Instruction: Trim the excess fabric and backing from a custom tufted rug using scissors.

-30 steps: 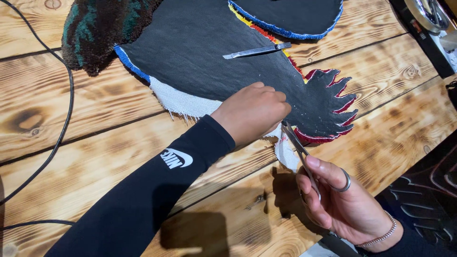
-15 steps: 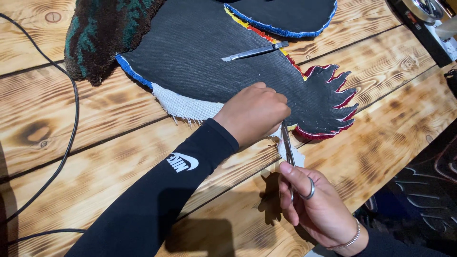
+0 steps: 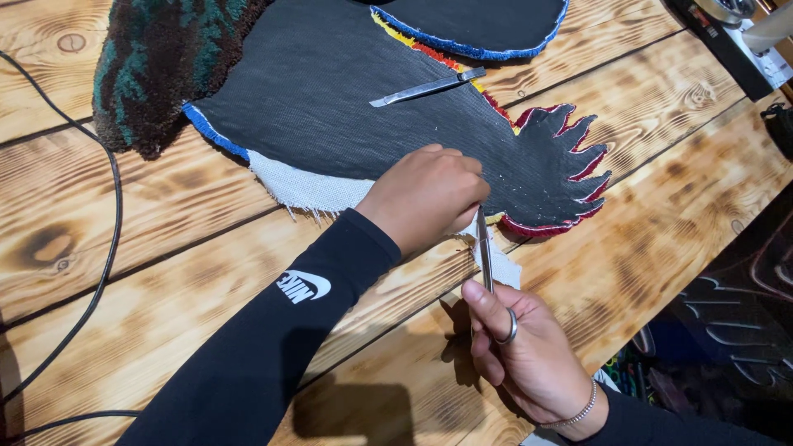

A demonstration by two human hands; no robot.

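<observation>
— What surface is seen beneath the work?

— Scorched wooden planks make up the table (image 3: 165,239), with dark grain marks burnt into them. A black cable (image 3: 111,215) is laid in a curve along the nine o'clock side.

— And what is lying on it?

— A tufted rug piece (image 3: 330,91) is spread face down from about eleven o'clock to three o'clock, so that its black backing is shown. Blue, yellow and red pile can be made out along its rim, and finger-like points edged in red are cut at the three o'clock end. A shaggy dark brown and teal part is seen at ten o'clock. A strip of white backing cloth (image 3: 306,188) is left sticking out under the lower edge. A metal blade tool (image 3: 425,86) is rested on the black backing near twelve o'clock.

— How are the hands placed?

— The left hand (image 3: 425,198), in a black sleeve, is curled closed and pressed on the rug's lower edge at the centre, pinching the cloth there. The right hand (image 3: 524,355) is found at five o'clock, with a ring and a beaded bracelet worn on it; it is closed around the handles of scissors (image 3: 485,252). The blades are pointed towards twelve o'clock and are held nearly together, right beside the left hand's knuckles, at the white cloth.
</observation>
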